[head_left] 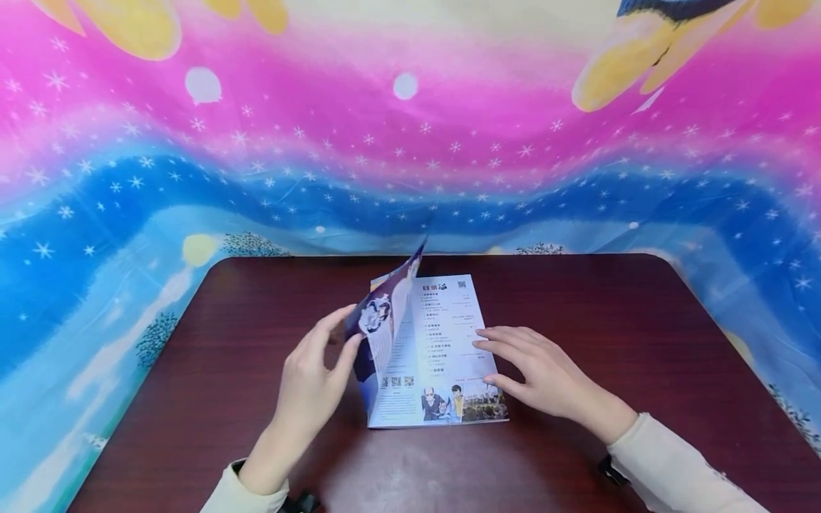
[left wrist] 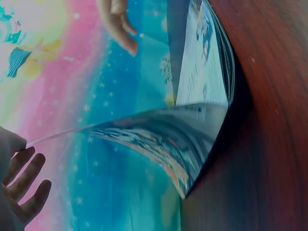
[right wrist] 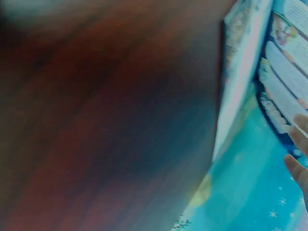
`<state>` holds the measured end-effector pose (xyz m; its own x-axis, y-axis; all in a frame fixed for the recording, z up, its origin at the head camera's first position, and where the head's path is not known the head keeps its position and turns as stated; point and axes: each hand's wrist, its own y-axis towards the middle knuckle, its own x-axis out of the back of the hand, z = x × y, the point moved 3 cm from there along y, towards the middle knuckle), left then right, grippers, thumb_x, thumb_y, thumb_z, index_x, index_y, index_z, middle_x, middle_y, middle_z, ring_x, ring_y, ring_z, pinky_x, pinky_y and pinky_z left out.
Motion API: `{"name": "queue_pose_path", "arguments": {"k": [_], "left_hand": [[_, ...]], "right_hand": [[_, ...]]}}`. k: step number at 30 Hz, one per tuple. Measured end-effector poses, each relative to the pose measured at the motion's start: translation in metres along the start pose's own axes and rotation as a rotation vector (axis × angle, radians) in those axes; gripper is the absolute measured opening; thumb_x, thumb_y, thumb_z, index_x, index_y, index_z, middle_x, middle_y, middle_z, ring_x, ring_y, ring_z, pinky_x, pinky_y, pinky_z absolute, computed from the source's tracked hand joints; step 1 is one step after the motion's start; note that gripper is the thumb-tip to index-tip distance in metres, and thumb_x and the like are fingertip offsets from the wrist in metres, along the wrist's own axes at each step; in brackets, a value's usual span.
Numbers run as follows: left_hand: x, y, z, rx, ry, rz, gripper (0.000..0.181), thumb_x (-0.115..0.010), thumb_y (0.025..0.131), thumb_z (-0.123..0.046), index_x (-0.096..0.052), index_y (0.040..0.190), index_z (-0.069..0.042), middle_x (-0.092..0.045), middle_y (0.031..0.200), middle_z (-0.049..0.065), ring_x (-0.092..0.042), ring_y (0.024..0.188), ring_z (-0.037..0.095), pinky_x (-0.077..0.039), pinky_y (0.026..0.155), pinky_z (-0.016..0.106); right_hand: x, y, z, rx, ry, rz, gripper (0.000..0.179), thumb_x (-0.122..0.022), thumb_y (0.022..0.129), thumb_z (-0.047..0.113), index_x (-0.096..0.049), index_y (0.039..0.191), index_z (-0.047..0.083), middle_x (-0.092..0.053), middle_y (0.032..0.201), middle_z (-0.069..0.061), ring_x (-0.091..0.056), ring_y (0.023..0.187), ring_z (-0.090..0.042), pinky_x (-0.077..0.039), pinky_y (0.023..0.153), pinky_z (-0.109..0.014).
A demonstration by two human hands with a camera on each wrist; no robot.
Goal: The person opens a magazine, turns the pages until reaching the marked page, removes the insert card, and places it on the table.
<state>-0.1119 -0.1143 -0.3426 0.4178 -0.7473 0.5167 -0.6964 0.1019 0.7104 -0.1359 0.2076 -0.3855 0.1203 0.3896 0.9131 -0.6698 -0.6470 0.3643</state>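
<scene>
A magazine [head_left: 442, 342] lies on the table, turned to a printed contents page with small pictures along its bottom. My left hand [head_left: 321, 374] pinches the edge of its raised front leaf [head_left: 378, 320], thumb on one side and fingers behind. In the left wrist view, that leaf [left wrist: 159, 134] curves up from the spine towards my left hand [left wrist: 24, 178]. My right hand [head_left: 539, 363] is at the page's right edge with fingers extended; whether the fingertips touch the paper cannot be told. The right wrist view shows only some fingertips [right wrist: 298, 168] of this hand.
The dark reddish-brown table [head_left: 577, 299] extends on both sides of the magazine. A colourful cloth backdrop [head_left: 410, 164] with snowflakes hangs behind and beside it. A dark wrist strap [head_left: 612, 470] shows at the right sleeve.
</scene>
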Motion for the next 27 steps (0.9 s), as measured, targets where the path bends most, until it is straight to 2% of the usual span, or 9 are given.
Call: {"name": "queue_pose_path", "arguments": {"k": [4, 8, 12, 16, 21, 24, 27], "left_hand": [[0.015, -0.008, 0.008, 0.042, 0.013, -0.053, 0.049, -0.075, 0.085, -0.001, -0.061, 0.131, -0.007, -0.07, 0.103, 0.007, -0.063, 0.083, 0.018, -0.049, 0.07, 0.028], [0.027, -0.018, 0.016, 0.066, 0.046, -0.085, 0.057, -0.078, 0.08, 0.003, -0.059, 0.133, -0.005, -0.07, 0.107, 0.009, -0.065, 0.082, 0.02, -0.049, 0.071, 0.024], [0.036, -0.028, 0.026, 0.076, 0.092, -0.096, 0.066, -0.082, 0.076, 0.005, -0.056, 0.136, -0.004, -0.07, 0.115, 0.01, -0.068, 0.082, 0.021, -0.05, 0.075, 0.018], [0.045, -0.037, 0.036, 0.091, 0.117, -0.108, 0.07, -0.085, 0.072, 0.006, -0.056, 0.135, -0.002, -0.07, 0.111, 0.011, -0.068, 0.081, 0.024, -0.048, 0.077, 0.013], [0.055, -0.045, 0.045, 0.153, 0.156, -0.081, 0.072, -0.084, 0.073, 0.004, -0.053, 0.137, -0.002, -0.069, 0.111, 0.015, -0.067, 0.086, 0.027, -0.041, 0.083, 0.006], [0.06, -0.049, 0.049, 0.206, 0.202, -0.048, 0.076, -0.085, 0.074, 0.001, -0.051, 0.141, -0.005, -0.066, 0.117, 0.017, -0.067, 0.093, 0.031, -0.041, 0.082, 0.009], [0.065, -0.053, 0.055, 0.262, 0.244, -0.008, 0.078, -0.086, 0.074, -0.002, -0.051, 0.143, -0.008, -0.063, 0.123, 0.017, -0.064, 0.104, 0.033, -0.047, 0.083, 0.027]], "right_hand": [[-0.008, -0.009, -0.003, -0.022, 0.003, 0.059, 0.049, -0.068, 0.093, 0.043, -0.062, 0.135, 0.017, -0.056, 0.141, -0.002, -0.052, 0.129, -0.023, -0.041, 0.104, -0.049], [-0.015, -0.018, -0.007, -0.049, 0.014, 0.123, 0.053, -0.071, 0.091, 0.041, -0.061, 0.137, 0.017, -0.055, 0.143, -0.003, -0.051, 0.13, -0.023, -0.041, 0.105, -0.051], [-0.021, -0.027, -0.01, -0.044, 0.013, 0.154, 0.054, -0.074, 0.089, 0.04, -0.061, 0.136, 0.015, -0.055, 0.142, -0.004, -0.05, 0.131, -0.024, -0.042, 0.104, -0.051], [-0.027, -0.032, -0.012, -0.043, 0.01, 0.198, 0.054, -0.074, 0.089, 0.041, -0.061, 0.136, 0.018, -0.053, 0.144, -0.003, -0.049, 0.131, -0.022, -0.041, 0.105, -0.05], [-0.033, -0.035, -0.012, -0.057, 0.018, 0.263, 0.056, -0.075, 0.088, 0.039, -0.059, 0.138, 0.02, -0.047, 0.149, -0.003, -0.045, 0.134, -0.023, -0.04, 0.106, -0.05], [-0.034, -0.036, -0.013, -0.064, 0.018, 0.286, 0.057, -0.075, 0.088, 0.038, -0.058, 0.139, 0.019, -0.045, 0.151, -0.005, -0.044, 0.136, -0.026, -0.04, 0.106, -0.052], [-0.035, -0.037, -0.012, -0.074, 0.02, 0.308, 0.056, -0.073, 0.09, 0.039, -0.058, 0.139, 0.018, -0.044, 0.152, -0.006, -0.043, 0.136, -0.028, -0.039, 0.106, -0.054]]}}
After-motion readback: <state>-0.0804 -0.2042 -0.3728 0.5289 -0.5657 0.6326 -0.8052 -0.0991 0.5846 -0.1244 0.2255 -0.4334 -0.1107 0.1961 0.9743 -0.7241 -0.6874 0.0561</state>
